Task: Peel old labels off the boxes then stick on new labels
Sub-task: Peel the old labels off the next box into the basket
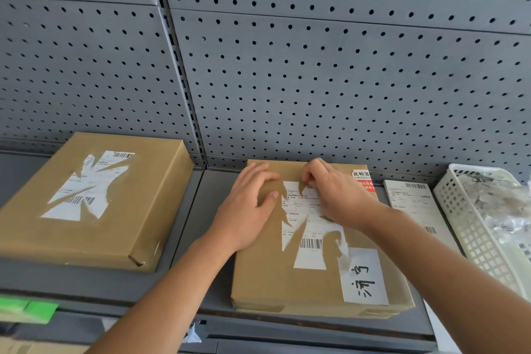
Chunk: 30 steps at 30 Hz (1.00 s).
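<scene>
Peeling was in hand on the middle box (264,276), which lay flat on the grey shelf (201,210). The right hand (330,192) had its fingers curled, with fingertips and thumb pinching the far edge of the old label (310,227). That label was ragged, with bare cardboard showing through in pointed gaps. The left hand (250,207) lay flat just left of the label, fingers slightly spread, pressing the lid down.

The likeliest trouble was a tear. Thin paper pulled from one narrow pinch would probably split into a sliver and leave scraps stuck, much like the shredded label (83,187) on the second box (138,210) at the left. A harder tug could lift the cardboard's top layer, or drag the box if the left hand eased. The handwritten sticker (365,276), near and right, sat just beside the label's remains and might come away too. Fresh labels (413,204) lay right of the box, beside a white basket (471,238).
</scene>
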{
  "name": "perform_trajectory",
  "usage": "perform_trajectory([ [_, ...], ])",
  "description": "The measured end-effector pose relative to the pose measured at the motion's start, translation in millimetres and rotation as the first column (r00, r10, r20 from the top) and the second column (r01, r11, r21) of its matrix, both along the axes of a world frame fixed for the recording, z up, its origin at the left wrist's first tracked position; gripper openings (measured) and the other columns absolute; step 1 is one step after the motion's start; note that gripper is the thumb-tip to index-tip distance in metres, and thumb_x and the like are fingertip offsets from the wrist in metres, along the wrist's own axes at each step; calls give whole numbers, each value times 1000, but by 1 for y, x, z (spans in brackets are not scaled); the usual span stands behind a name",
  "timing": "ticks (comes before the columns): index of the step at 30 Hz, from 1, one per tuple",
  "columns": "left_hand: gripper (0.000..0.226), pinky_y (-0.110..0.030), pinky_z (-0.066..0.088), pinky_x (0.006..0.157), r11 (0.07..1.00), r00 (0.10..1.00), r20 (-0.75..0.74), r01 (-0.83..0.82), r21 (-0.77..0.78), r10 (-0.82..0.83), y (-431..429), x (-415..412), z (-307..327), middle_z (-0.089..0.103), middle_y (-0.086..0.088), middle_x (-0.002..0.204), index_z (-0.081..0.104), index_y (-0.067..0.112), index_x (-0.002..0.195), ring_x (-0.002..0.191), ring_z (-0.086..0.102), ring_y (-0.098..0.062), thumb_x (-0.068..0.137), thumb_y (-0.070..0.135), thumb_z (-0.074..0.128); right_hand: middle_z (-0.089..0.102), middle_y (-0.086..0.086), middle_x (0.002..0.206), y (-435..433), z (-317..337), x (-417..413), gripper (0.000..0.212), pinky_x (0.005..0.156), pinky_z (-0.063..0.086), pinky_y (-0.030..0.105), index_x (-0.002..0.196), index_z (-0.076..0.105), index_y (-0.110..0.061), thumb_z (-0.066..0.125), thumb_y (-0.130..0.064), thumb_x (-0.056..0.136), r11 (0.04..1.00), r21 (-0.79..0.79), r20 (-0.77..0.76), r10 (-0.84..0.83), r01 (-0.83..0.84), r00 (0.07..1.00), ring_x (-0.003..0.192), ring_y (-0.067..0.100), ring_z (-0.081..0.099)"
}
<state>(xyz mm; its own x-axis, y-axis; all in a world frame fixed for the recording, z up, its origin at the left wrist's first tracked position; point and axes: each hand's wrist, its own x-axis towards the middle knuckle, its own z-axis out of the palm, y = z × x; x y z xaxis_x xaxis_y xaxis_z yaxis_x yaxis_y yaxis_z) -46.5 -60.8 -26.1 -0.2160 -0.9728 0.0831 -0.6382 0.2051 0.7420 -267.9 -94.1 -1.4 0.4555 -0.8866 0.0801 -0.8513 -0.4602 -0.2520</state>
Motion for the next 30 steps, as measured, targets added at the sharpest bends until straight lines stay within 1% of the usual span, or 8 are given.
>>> perform_trajectory([
  [3,29,-31,19,115,1000,1000,-1,1,0,-1,0,0,0,24,32,157,50,45,132,145,0,17,103,41,49,48,-7,102,4,-3,-2,37,73,37,32,101,41,-25,47,10,90,1000,-3,129,-22,22,991,85,25,54],
  [6,30,-32,19,115,1000,1000,-1,3,0,-3,0,0,1,24,32,157,50,44,133,145,1,16,103,41,49,49,-3,104,8,1,-7,19,74,45,33,106,51,-14,44,3,98,999,-25,332,-27,37,943,83,18,53],
  [9,29,-34,20,115,1000,1000,-3,0,2,0,0,0,0,24,33,157,50,45,132,145,0,17,103,41,48,49,-3,110,11,0,-13,18,77,45,17,114,59,-12,55,-6,98,998,-55,313,-2,20,950,82,6,52],
  [12,29,-35,20,116,1000,1000,-3,3,5,-3,-1,0,-1,23,33,156,49,46,132,146,0,16,103,42,48,53,-2,105,13,-6,-13,12,76,36,5,105,69,-14,65,-10,94,994,-100,284,-2,32,959,77,0,49],
  [16,30,-30,17,116,1000,1000,-14,4,-6,-4,-1,0,-1,25,30,157,51,42,133,146,2,15,103,40,49,57,-1,99,10,-11,-9,8,80,38,23,94,69,-13,64,-7,94,980,-185,254,-23,72,967,87,18,51],
  [20,30,-27,13,117,1000,1000,-21,6,-15,-6,-1,0,-1,26,28,158,51,40,133,147,2,14,103,39,49,58,-2,99,8,-13,-10,10,81,42,33,93,64,-15,60,-6,95,976,-209,201,-22,65,979,85,19,48],
  [27,29,-27,13,116,1000,1000,-21,12,-8,-12,0,1,-1,25,29,158,51,42,133,148,1,13,104,39,49,59,-6,92,19,-7,-14,17,78,43,32,92,54,-12,50,3,97,990,-118,321,-37,78,947,85,14,49],
  [30,29,-27,12,117,1000,1000,-21,13,-11,-13,-1,1,0,25,29,158,51,42,133,147,1,14,104,39,49,61,-7,90,27,0,-16,11,70,41,18,97,54,-11,47,-3,101,992,-6,438,-114,130,892,81,2,53],
])
